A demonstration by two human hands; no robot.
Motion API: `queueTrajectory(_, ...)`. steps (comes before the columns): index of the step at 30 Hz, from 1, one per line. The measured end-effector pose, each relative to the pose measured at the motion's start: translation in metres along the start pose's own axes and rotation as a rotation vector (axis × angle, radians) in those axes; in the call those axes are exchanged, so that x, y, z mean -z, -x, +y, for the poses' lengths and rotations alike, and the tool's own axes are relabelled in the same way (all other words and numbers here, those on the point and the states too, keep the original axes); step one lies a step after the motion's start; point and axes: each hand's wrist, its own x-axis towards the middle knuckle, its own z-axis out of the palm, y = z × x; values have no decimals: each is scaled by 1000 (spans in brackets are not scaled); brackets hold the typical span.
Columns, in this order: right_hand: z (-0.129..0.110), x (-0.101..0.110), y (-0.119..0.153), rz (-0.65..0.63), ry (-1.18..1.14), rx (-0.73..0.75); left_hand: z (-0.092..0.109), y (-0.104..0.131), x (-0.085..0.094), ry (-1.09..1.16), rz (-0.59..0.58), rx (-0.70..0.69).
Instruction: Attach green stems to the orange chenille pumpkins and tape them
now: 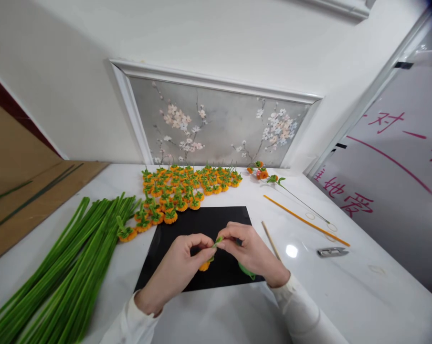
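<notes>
Over a black mat, my left hand and my right hand meet, both with thumb and forefinger pinched. Between the fingertips is a short green chenille stem. Just below my left fingers shows a small orange chenille flower, mostly covered by that hand; I cannot see fully how the stem joins it. Under my right palm lies a bright green item, largely hidden. Behind the hands stand several finished-looking orange chenille flowers with green tops pointing up.
A large bundle of green chenille stems lies at left, next to cardboard. To the right are a wooden stick, an orange chenille stem, thread snips, thin rings and a long-stemmed flower spray. A whiteboard borders the table.
</notes>
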Motion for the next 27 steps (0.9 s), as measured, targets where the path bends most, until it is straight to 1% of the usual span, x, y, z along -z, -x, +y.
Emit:
queueTrajectory(5,-2,1,0,7,-5,1,8,2,3,143,-102,93)
queueTrajectory(9,-2,0,0,5,-10,-2,9,3,5,193,-145,144)
queueTrajectory(14,-1,0,0,3,-59,-33,7,2,5,201,-183,143)
queueTrajectory(23,-1,3,2,-47,-44,23,11,4,11,215,-268,128)
queueTrajectory(25,0,2,1,-38,-31,24,11,4,12,213,-263,121)
queueTrajectory(27,0,2,1,-28,-18,24,11,3,11,197,-202,95)
